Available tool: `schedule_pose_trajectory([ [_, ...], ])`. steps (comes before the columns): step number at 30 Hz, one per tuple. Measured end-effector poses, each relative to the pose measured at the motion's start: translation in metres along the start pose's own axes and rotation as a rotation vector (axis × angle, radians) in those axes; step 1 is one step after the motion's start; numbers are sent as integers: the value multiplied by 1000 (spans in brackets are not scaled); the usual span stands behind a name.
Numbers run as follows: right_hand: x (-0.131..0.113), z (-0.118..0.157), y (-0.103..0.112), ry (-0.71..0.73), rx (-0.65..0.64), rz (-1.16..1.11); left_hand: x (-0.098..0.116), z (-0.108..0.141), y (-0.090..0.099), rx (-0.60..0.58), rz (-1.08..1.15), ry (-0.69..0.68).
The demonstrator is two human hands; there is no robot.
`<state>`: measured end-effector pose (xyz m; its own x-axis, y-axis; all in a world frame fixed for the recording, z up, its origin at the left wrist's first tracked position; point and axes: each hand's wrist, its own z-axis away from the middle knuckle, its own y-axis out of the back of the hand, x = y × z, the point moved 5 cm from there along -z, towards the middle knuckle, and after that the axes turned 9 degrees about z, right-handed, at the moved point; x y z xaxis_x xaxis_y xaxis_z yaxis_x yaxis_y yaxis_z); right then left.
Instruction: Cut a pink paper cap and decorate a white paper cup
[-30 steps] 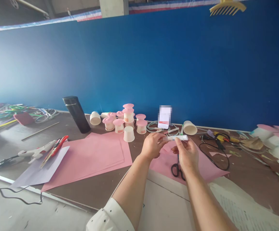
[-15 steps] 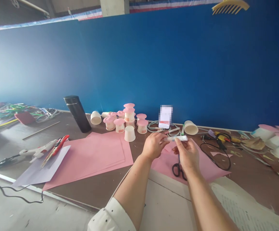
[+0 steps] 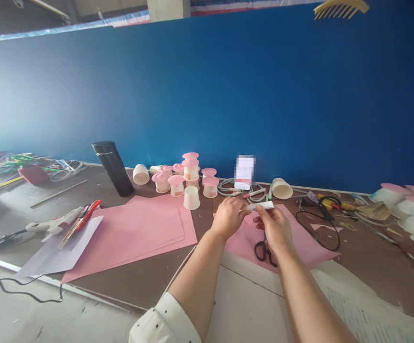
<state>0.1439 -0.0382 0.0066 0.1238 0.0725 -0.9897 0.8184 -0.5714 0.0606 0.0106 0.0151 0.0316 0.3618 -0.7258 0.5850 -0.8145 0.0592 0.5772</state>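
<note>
A slim white tube [image 3: 264, 206] lies level between my two hands, above a pink paper sheet [image 3: 305, 240]. At its left end, my left hand [image 3: 229, 218] is closed, its fingertips pinching the tube. My right hand [image 3: 277, 229] grips the other end with the thumb on top; some fingers are hidden behind it. Just below, black-handled scissors [image 3: 260, 251] rest on the pink sheet, partly covered by my right hand. Left of my hands stands an upside-down white paper cup [image 3: 191, 198].
Pink-topped cups [image 3: 190, 170] cluster at the back, beside a black flask [image 3: 116, 174]. Pink sheets [image 3: 146, 224], a red utility knife [image 3: 85, 216] and a glue gun [image 3: 55, 223] lie left. A propped phone [image 3: 243, 178] and black cable [image 3: 308, 233] are right.
My hands have drawn very slightly closer together on the tube. The whole view has shifted a little; the things on the table stay where they were.
</note>
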Motion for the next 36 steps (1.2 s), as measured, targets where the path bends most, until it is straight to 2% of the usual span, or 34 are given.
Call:
schedule_pose_trajectory([
  [4, 10, -3, 0, -75, 26, -66, -2, -1, 0, -49, 25, 104],
  [8, 32, -15, 12, -276, 166, -372, -23, 2, 9, -7, 8, 410],
  [10, 38, -23, 19, -302, 176, -402, -37, 7, 12, -3, -86, 580],
  [12, 42, -29, 24, -323, 162, -382, -45, 11, 10, -61, -178, 648],
  [17, 41, -29, 24, -321, 103, -156, -48, 13, 1, -143, -290, 605],
  [24, 33, -18, 13, -193, 66, 444, -43, 15, -1, -159, -315, 595],
  [27, 30, -20, 6, -160, 38, 629, -42, 15, -1, -179, -328, 603],
  [31, 29, -24, -1, -138, -8, 755, -42, 15, -2, -185, -328, 599],
  [36, 30, -27, -1, -116, -1, 753, -43, 16, -3, -160, -307, 591],
])
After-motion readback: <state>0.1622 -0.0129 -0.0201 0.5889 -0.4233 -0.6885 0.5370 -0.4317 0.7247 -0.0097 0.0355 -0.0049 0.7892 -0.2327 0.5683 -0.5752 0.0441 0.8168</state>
